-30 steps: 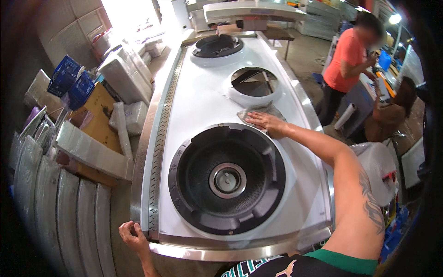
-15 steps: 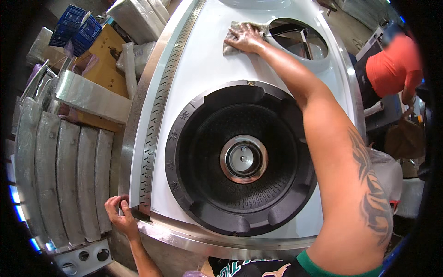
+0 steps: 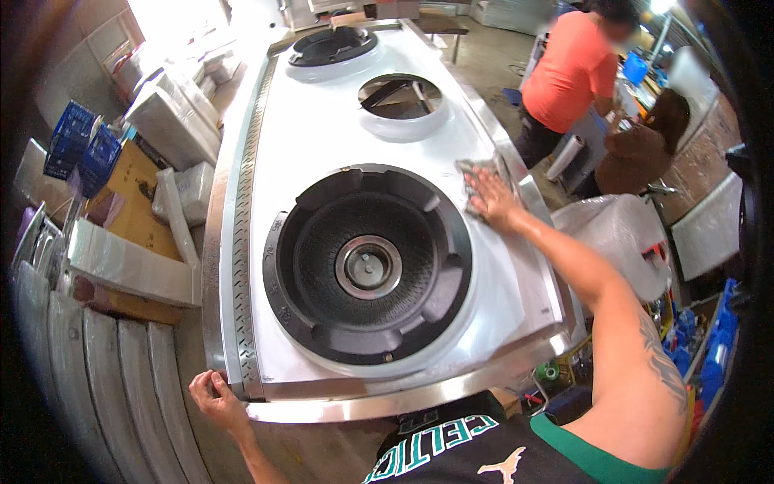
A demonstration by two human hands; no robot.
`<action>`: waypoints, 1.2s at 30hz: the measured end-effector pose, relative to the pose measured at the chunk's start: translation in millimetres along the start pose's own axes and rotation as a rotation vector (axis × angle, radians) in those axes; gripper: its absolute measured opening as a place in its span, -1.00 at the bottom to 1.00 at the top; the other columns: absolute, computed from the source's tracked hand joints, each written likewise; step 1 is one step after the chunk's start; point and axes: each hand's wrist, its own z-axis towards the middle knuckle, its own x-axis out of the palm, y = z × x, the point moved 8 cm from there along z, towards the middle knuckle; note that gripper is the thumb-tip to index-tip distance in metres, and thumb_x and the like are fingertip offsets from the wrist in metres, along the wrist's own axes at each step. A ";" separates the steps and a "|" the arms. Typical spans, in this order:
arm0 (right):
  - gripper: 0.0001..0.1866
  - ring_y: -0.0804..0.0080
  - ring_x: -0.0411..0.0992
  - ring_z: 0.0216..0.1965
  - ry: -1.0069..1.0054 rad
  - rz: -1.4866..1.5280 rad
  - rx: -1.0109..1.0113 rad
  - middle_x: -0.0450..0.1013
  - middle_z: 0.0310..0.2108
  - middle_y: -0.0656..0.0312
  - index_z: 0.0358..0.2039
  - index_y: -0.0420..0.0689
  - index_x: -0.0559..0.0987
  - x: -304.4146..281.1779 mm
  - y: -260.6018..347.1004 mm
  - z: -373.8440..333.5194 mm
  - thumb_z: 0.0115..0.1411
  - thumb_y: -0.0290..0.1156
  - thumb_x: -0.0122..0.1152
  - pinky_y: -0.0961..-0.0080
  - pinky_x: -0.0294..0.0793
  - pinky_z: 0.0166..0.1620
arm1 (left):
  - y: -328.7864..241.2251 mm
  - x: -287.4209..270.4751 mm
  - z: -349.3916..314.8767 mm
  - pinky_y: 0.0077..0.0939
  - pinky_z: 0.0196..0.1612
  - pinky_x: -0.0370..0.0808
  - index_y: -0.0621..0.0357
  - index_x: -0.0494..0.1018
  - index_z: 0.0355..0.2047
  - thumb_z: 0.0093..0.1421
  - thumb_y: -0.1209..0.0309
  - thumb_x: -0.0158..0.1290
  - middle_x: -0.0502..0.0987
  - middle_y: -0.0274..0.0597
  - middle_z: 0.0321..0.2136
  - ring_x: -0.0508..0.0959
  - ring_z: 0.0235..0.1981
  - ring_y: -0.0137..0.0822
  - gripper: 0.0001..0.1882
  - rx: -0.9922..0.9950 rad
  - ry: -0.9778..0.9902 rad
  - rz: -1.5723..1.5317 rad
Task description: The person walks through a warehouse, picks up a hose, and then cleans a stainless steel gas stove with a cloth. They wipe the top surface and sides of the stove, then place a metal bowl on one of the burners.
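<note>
A large commercial wok stove has a white top [image 3: 310, 153] and a bright metal rim. My right hand [image 3: 492, 198] presses a grey rag [image 3: 476, 169] against the white top near its right edge, fingers spread over the cloth. Left of that hand sits a black burner ring [image 3: 294, 315], with a round metal burner head [image 3: 368, 266] deep in its bowl. My left hand [image 3: 218, 401] has its fingers curled at the stove's near left corner; what lies under them is partly hidden.
Beyond the ring are a round opening [image 3: 399, 97] and a second black burner ring [image 3: 334, 46]. Wrapped long panels [image 3: 105, 363] and blue crates [image 3: 81, 141] stand left. A person in an orange shirt [image 3: 568, 68] works at the right, past a bubble-wrapped bundle [image 3: 613, 234].
My right hand and the rag have moved from beside the round opening to the right edge, nearer me. The view has tilted up toward the far end; my left hand stays at the corner.
</note>
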 end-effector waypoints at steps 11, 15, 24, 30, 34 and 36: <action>-0.65 -0.08 0.53 -0.04 0.022 0.258 0.193 0.56 -0.09 -0.14 -0.03 -0.17 0.61 -48.9 41.6 -297.1 0.33 -0.27 -0.01 0.11 0.51 0.04 | -4.4 -5.0 -2.3 -0.21 -0.11 0.45 0.26 0.52 -0.29 0.30 0.40 0.13 0.49 -0.13 -0.28 0.49 -0.20 -0.16 -0.85 0.146 -0.019 -0.058; -0.64 -0.14 0.56 -0.29 -0.188 0.373 0.367 0.56 -0.36 -0.18 -0.21 -0.24 0.61 -94.5 41.6 -337.1 0.35 -0.19 0.00 0.05 0.51 -0.20 | 3.2 -1.6 -2.4 -0.21 -0.14 0.45 0.26 0.53 -0.28 0.30 0.40 0.14 0.49 -0.13 -0.30 0.49 -0.22 -0.16 -0.85 0.119 -0.008 -0.093; -0.45 -0.10 0.47 0.05 -0.414 0.235 0.517 0.46 -0.02 -0.27 0.24 -0.21 0.37 -151.7 24.6 -360.8 0.43 -0.06 0.01 0.09 0.41 0.09 | 12.0 0.3 -0.1 -0.20 -0.13 0.46 0.29 0.53 -0.28 0.26 0.42 0.16 0.51 -0.10 -0.28 0.51 -0.21 -0.13 -0.84 0.140 -0.056 -0.111; -0.14 -0.40 -0.05 0.41 -0.102 -0.126 0.390 -0.20 0.46 -0.37 0.51 -0.10 -0.17 -27.7 -17.3 -218.2 0.40 -0.07 0.00 -0.04 -0.02 0.44 | 31.0 8.7 0.2 -0.26 -0.25 0.51 0.31 0.52 -0.19 0.33 0.41 0.10 0.50 -0.06 -0.27 0.53 -0.26 -0.16 -0.82 0.112 -0.058 -0.053; -0.12 -0.36 -0.01 0.41 -0.134 0.094 0.276 -0.19 0.45 -0.39 0.49 -0.19 -0.15 -36.3 -72.5 -59.0 0.38 -0.08 0.01 -0.04 0.04 0.42 | 26.6 7.8 3.1 -0.29 -0.16 0.57 0.32 0.49 -0.08 0.36 0.40 0.09 0.49 -0.03 -0.22 0.57 -0.20 -0.14 -0.77 0.007 -0.019 0.016; -0.12 -0.38 0.04 0.39 -0.128 0.135 0.320 -0.19 0.47 -0.33 0.50 -0.18 -0.18 -39.1 -98.0 27.0 0.38 -0.07 0.00 -0.05 0.10 0.40 | 9.7 2.9 4.7 -0.30 -0.11 0.58 0.30 0.48 -0.03 0.38 0.39 0.08 0.51 -0.02 -0.18 0.57 -0.15 -0.15 -0.74 -0.007 -0.023 0.078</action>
